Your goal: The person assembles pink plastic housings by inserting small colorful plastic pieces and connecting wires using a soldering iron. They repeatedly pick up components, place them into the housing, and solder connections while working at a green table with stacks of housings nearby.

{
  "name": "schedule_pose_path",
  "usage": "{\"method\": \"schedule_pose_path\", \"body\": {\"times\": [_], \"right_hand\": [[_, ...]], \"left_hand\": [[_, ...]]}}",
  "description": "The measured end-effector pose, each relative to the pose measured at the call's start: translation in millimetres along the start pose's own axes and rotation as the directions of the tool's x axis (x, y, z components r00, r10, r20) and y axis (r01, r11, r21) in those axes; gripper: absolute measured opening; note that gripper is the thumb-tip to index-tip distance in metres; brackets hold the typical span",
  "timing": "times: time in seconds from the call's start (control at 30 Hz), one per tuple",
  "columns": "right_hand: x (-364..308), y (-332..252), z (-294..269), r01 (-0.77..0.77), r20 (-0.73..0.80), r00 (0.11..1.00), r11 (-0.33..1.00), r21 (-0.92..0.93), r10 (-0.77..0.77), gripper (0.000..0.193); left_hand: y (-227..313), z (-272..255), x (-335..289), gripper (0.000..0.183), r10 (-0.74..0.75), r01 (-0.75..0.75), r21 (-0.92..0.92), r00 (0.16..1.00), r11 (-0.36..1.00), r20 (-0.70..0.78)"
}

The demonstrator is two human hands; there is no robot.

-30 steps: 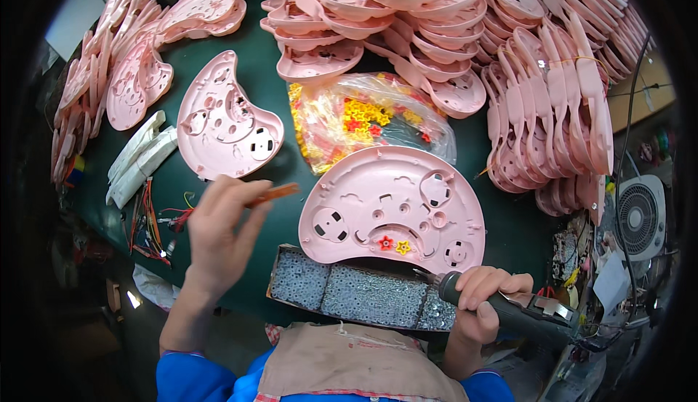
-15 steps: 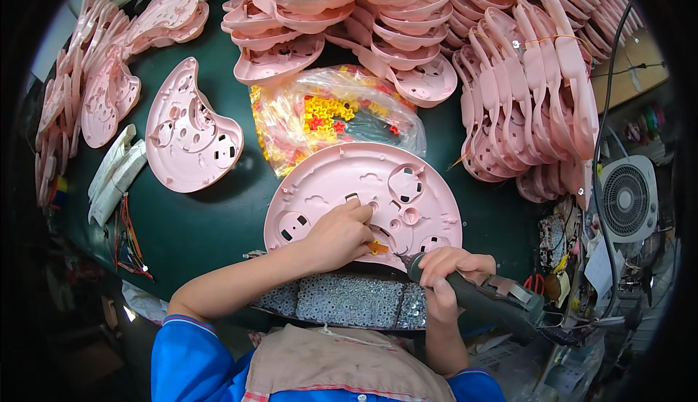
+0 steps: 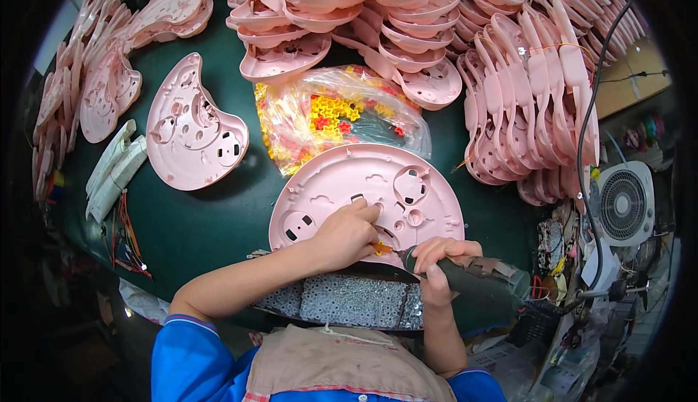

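A pink curved plastic shell (image 3: 342,176) lies in front of me, its ribbed and pierced inside facing up. My left hand (image 3: 345,236) rests over it with curled fingers, its fingertips closed at a small yellow-orange plastic piece (image 3: 380,248) near the shell's front edge. My right hand (image 3: 440,256) is wrapped round the front of a dark green powered screwdriver (image 3: 483,280). The tool lies almost level, its nose pointing left at the yellow-orange piece. Whether the bit touches the piece I cannot tell.
Behind the shell lies a clear bag (image 3: 342,114) of yellow and red star-shaped pieces. Pink shells (image 3: 509,104) are stacked at the back and right. Another shell (image 3: 193,125) lies left, near bundled wires (image 3: 129,238). Trays of small metal parts (image 3: 352,300) line the front edge. A fan (image 3: 625,202) stands right.
My right hand has brought the screwdriver leftward, its nose now close to the yellow-orange piece. The left hand stays over the shell; the whole view has shifted slightly.
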State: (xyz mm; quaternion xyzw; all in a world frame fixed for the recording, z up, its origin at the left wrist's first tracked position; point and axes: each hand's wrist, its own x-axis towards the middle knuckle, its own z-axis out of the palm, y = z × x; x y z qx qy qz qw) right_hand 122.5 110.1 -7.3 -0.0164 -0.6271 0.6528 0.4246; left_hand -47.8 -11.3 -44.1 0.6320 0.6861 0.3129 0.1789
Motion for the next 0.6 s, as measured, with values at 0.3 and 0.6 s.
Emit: {"method": "schedule_pose_path", "body": {"times": [0.3, 0.6], "right_hand": [[-25.3, -55.1, 7.2, -0.087, 0.11, 0.991, 0.996, 0.033, 0.082, 0.04], [-16.3, -75.1, 5.1, -0.169, 0.225, 0.965, 0.977, 0.129, 0.137, 0.042]], "left_hand": [[44.1, -28.3, -27.5, 0.024, 0.142, -0.13, 0.075, 0.971, 0.989, -0.191], [57.8, 12.9, -65.1, 0.023, 0.153, -0.131, 0.124, 0.969, 0.984, -0.195]]}}
